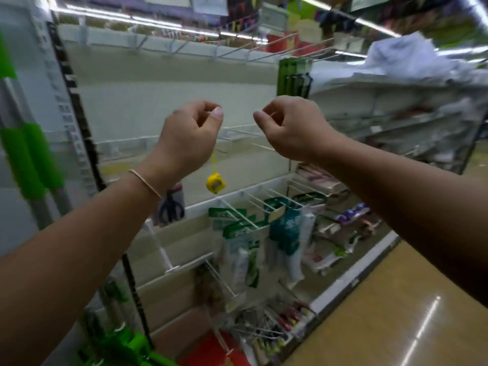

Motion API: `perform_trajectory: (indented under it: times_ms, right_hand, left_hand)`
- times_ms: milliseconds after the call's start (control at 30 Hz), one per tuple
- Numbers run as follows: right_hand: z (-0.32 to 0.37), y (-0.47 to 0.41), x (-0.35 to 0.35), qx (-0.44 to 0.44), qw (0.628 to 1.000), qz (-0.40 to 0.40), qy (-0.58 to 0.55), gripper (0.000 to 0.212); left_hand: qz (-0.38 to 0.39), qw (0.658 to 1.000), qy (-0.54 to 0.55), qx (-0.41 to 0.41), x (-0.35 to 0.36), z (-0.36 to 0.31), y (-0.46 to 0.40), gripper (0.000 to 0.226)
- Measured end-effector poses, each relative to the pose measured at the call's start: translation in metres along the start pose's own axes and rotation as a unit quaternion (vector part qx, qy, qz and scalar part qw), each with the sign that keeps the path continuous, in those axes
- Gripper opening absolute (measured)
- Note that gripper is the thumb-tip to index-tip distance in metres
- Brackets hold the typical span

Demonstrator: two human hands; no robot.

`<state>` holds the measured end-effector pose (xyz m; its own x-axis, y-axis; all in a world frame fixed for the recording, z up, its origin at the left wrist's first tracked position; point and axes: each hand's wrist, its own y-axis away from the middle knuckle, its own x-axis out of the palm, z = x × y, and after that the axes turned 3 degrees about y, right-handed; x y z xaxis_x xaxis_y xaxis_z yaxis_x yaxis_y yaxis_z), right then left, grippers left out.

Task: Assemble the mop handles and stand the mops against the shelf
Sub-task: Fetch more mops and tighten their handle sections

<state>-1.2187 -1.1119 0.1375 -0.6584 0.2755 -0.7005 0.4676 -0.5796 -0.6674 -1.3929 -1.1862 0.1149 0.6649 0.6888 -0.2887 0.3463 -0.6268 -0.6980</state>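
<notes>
Two silver mop handles (pixel 29 157) with green foam grips stand upright at the far left against the shelf's white upright. A bright green plastic mop head (pixel 124 344) shows at the bottom left. My left hand (pixel 190 130) is raised in front of the shelf (pixel 158 96), thumb and forefinger pinched. A small yellow tape measure (pixel 215 183) dangles on a yellow cord that runs up behind this hand. My right hand (pixel 287 125) is at the same height, a little to the right, and also pinched; nothing clear shows in it.
White peg hooks stick out of the shelf's back panel. Packaged goods (pixel 285 231) hang low on the right, scissors (pixel 171 207) in the middle, screwdrivers near the floor. Dark green items (pixel 293 77) hang at the upper right. A yellow-brown aisle floor (pixel 396 313) runs along the right.
</notes>
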Motion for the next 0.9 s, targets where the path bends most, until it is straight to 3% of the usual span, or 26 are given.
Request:
perform_trajectory:
  times_ms: [567, 900]
  right_hand:
    - [-0.326, 0.081, -0.146, 0.191, 0.970, -0.012, 0.153, 0.037]
    - [-0.463, 0.099, -0.132, 0.313, 0.930, 0.033, 0.191, 0.053]
  left_hand:
    - [0.168, 0.980, 0.013, 0.107, 0.364, -0.069, -0.044, 0.027]
    - [0.326, 0.932, -0.021, 0.154, 0.522, -0.039, -0.059, 0.034]
